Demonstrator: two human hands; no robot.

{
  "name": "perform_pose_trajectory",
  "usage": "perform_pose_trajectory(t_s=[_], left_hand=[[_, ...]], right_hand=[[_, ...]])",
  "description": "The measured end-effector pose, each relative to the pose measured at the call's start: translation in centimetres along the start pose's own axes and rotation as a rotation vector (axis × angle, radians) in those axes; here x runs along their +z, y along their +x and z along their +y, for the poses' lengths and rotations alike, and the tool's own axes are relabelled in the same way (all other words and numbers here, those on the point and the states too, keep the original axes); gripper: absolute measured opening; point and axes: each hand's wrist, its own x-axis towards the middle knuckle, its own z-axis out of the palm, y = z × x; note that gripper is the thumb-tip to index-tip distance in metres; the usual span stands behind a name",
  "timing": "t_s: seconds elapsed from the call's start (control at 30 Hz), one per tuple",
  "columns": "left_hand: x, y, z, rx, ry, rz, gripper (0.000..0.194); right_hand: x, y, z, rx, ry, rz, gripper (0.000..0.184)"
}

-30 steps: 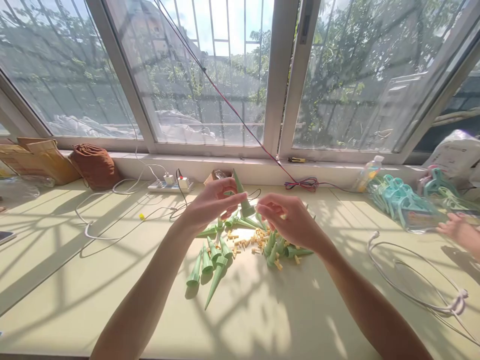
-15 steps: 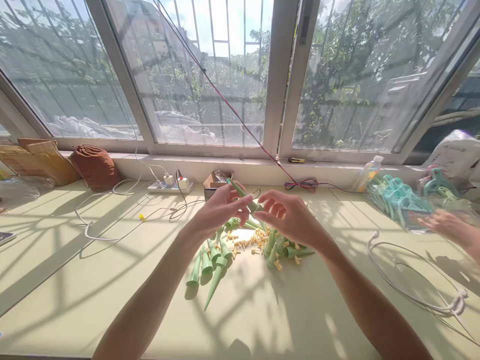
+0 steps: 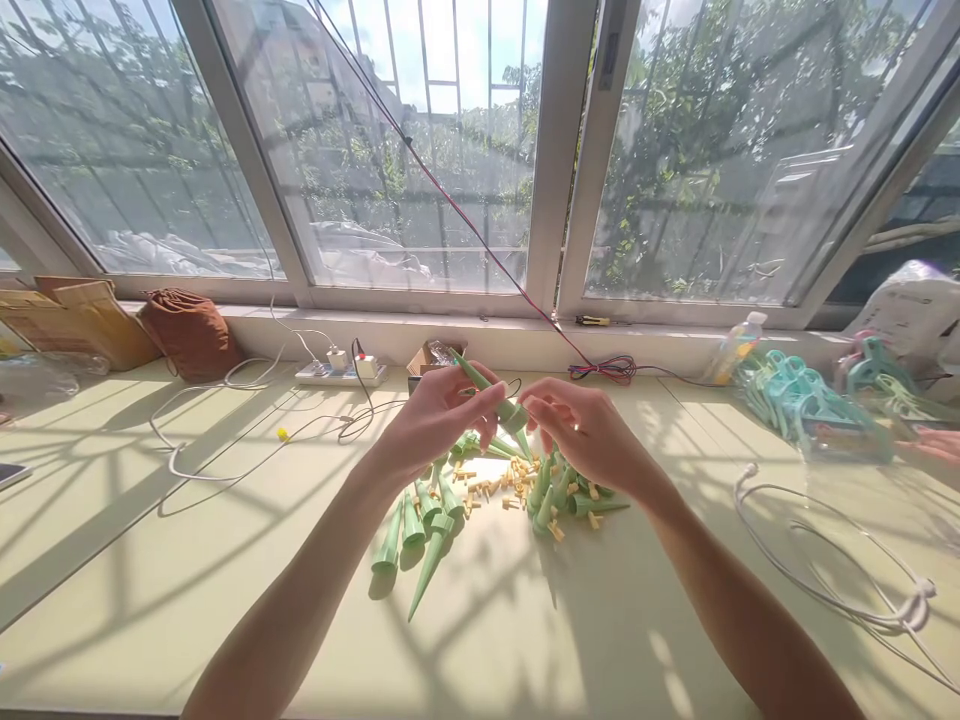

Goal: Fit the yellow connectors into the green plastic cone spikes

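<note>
My left hand (image 3: 448, 408) is closed around a green plastic cone-shaped spike (image 3: 511, 414), its point up and to the left and its wide end toward my right hand. The fingers of my right hand (image 3: 576, 425) are pinched together beside that wide end; whatever they hold is too small to make out. Below lie more green spikes, with a row at the left (image 3: 413, 525) and a heap at the right (image 3: 545, 508), partly under my right hand. Small yellow plastic pieces (image 3: 489, 487) are scattered between them.
Behind my hands stands a small open box (image 3: 424, 358), with a power strip (image 3: 341, 374) left of it. A white cable (image 3: 821, 590) coils at the right. Farther right, another person's hand (image 3: 934, 450) is near teal plastic hangers (image 3: 802, 395) and a bottle (image 3: 741, 348).
The spike has tilted slightly in my left hand, and its wide end shows more. My right fingers have drawn together beside it. The other person's hand has moved right, away from the hangers.
</note>
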Motion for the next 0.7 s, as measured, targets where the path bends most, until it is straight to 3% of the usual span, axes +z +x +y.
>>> perform_pose_trajectory(t_s=[0.17, 0.4, 0.53, 0.7], left_hand=[[0.7, -0.7, 1.2, 0.060, -0.066, 0.033, 0.022], [1.2, -1.3, 1.9, 0.134, -0.130, 0.054, 0.018], [1.1, -1.4, 2.0, 0.149, -0.154, 0.095, 0.017], [1.3, -1.5, 2.0, 0.150, -0.154, 0.130, 0.017]], right_hand=[[0.0, -0.2, -0.1, -0.009, 0.050, 0.023, 0.047], [1.0, -0.1, -0.1, -0.044, -0.100, -0.011, 0.031], [2.9, -0.6, 0.2, -0.124, -0.203, -0.048, 0.016], [7.3, -1.5, 1.8, -0.141, -0.344, -0.314, 0.011]])
